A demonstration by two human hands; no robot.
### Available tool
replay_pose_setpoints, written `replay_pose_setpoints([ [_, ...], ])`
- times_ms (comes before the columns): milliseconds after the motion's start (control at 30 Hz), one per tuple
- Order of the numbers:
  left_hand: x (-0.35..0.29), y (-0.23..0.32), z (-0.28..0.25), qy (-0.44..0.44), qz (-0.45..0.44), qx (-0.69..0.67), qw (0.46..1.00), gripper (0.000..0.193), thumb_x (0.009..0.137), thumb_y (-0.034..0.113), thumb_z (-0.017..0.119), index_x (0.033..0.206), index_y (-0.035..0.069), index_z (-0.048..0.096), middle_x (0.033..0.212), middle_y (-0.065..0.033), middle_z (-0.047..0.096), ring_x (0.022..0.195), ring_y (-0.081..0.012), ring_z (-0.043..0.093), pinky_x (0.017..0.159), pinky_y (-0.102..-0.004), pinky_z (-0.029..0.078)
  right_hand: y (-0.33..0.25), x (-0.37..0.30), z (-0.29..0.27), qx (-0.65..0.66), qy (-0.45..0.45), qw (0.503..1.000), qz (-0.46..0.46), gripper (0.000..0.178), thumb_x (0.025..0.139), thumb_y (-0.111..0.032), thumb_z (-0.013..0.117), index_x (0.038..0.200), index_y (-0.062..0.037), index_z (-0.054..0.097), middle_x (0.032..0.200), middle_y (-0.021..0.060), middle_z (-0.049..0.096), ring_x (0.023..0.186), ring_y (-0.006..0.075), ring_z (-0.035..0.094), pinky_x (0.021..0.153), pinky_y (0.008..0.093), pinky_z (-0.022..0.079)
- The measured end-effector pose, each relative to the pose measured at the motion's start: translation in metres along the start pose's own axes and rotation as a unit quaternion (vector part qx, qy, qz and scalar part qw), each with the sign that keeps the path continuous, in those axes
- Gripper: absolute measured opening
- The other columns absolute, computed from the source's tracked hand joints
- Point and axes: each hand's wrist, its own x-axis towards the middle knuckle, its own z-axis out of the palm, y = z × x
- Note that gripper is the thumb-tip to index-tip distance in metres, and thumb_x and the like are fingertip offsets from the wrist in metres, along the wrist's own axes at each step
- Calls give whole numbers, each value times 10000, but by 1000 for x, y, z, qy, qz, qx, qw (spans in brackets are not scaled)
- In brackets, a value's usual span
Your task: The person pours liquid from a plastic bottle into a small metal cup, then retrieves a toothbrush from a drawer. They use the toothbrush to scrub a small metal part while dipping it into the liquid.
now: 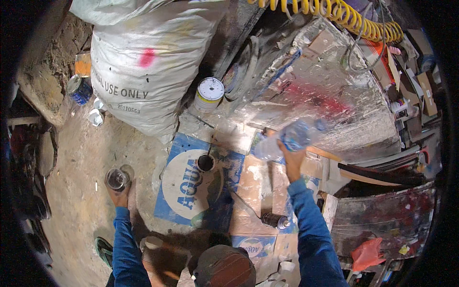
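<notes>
My left hand (120,193) is closed round a clear plastic cup (117,179), its inside dark, above the bare floor on the left. My right hand (292,160) grips a clear plastic bottle (275,147) with a bluish label; the bottle is tilted, its neck pointing up to the right, and slightly blurred. Between the hands, a flattened blue and white cardboard sheet (167,203) lies on the floor. On it stands a small container of dark contents (206,163) with a thin stick in it. A dark spray can (274,220) lies on its side on the brown cardboard.
A bulging white sack (143,62) fills the upper left, with a white-lidded paint can (209,93) beside it. A blue can (79,91) stands farther left. A yellow coiled hose (344,13) hangs at upper right. A red plastic bag (367,254) lies at lower right.
</notes>
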Motion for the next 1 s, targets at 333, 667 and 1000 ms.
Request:
replay_pose_setpoints([
  [333, -33, 25, -46, 59, -34, 8, 998, 824, 752, -11, 681, 1452, 140, 272, 1433, -166, 326, 1257, -309, 426, 1022, -436, 400, 31, -9, 105, 72, -59, 996, -9, 843, 611, -239, 884, 1254, 13, 401, 1212, 161, 529, 1127, 278, 518, 992, 382, 402],
  [667, -34, -1, -72, 93, -84, -111, 986, 708, 821, 53, 678, 1424, 96, 310, 1394, -170, 365, 1163, -329, 525, 892, -407, 515, 57, -14, 74, 116, -168, 979, -1, 830, 635, -171, 873, 1272, 23, 378, 1236, 174, 507, 1134, 272, 501, 1004, 374, 385],
  [1000, -27, 5, -80, 214, -74, -137, 964, 510, 885, 40, 602, 1356, 101, 416, 1361, -135, 429, 1128, -281, 547, 895, -411, 508, 76, -219, 40, -191, -454, 866, -86, 495, 789, -220, 693, 1216, -47, 512, 1210, 231, 512, 1084, 417, 531, 925, 480, 449],
])
